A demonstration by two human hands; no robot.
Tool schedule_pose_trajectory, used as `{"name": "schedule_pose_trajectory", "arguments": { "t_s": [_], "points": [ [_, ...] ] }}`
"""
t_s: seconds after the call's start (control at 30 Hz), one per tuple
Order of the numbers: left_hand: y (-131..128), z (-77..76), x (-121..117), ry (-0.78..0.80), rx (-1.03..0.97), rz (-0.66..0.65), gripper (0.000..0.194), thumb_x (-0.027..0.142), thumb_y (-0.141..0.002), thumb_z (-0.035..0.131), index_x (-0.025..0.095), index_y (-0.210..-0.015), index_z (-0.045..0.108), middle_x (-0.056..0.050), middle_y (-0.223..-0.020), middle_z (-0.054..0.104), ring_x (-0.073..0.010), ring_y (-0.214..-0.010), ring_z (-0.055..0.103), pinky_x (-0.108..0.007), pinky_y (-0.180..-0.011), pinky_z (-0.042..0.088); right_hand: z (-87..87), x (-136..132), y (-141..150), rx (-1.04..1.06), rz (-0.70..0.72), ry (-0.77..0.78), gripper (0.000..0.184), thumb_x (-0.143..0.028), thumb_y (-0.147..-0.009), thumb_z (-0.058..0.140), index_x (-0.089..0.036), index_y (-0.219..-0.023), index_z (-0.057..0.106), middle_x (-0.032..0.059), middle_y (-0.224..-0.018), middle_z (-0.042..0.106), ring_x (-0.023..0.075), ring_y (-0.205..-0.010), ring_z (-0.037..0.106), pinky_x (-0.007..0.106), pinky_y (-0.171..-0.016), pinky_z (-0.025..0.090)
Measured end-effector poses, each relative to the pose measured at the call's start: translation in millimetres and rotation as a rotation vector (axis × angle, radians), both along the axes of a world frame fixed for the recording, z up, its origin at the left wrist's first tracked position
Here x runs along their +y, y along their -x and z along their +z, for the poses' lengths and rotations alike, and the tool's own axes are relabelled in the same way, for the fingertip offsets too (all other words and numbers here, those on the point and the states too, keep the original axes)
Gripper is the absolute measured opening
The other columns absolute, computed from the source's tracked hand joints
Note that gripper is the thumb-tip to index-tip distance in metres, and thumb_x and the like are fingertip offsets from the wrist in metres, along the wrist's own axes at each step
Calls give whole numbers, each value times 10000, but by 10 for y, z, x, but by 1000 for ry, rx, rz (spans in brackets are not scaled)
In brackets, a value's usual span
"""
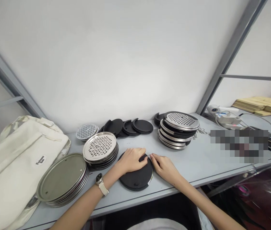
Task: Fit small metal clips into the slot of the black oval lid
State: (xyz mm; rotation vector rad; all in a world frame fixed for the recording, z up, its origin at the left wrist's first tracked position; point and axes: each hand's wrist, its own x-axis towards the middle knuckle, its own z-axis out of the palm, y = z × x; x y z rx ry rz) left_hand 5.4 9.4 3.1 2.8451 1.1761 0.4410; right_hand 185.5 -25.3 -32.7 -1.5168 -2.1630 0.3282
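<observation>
A black round disc with a thin steel rim [135, 177] lies flat on the grey table, and my left hand [130, 160] presses on its upper part. My right hand [164, 168] sits at the disc's right edge. Its fingertips pinch a small metal piece [149, 157] against the rim, close to my left fingers. A wristwatch [101, 184] is on my left wrist. Just left of the disc stands a stack of perforated steel plates [99, 147].
A stack of plain steel discs [62, 178] and a cream canvas bag [22, 163] are at the left. Black discs [132, 126], a small perforated plate [86, 132] and a mixed stack [179, 129] line the wall. Cardboard sheets [261, 106] lie at the far right.
</observation>
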Motion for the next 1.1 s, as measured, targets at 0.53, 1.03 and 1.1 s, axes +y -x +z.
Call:
{"name": "schedule_pose_trajectory", "arguments": {
  "t_s": [0.53, 1.03, 1.1],
  "points": [
    [-30, -2, -70, 25, 0, -84, 111, 296, -810, 514, 203, -752, 503, 25, -715, 611, -127, -594, 534, -277, -534, 268, -3, 14, -19, 6, 88, 21, 365, -263, -972, 285, -188, -816, 606, 46, -745, 694, 165, -675, 641, 238, -611, 340],
    [-46, -6, -76, 32, -2, -33, 136, 323, -819, 503, 206, -751, 496, 23, -694, 600, -135, -600, 532, -281, -531, 243, -11, 11, -9, -62, 48, -15, 367, -263, -981, 277, -187, -802, 589, 40, -711, 686, 164, -637, 627, 250, -582, 298],
    [-57, -1, -83, 31, -8, -24, 127, 316, -820, 506, 206, -757, 499, 24, -704, 604, -135, -606, 534, -284, -527, 237, -8, 3, -3, -82, 32, -26, 362, -260, -979, 281, -184, -797, 584, 42, -697, 681, 163, -620, 621, 253, -574, 289]
  ]
}}
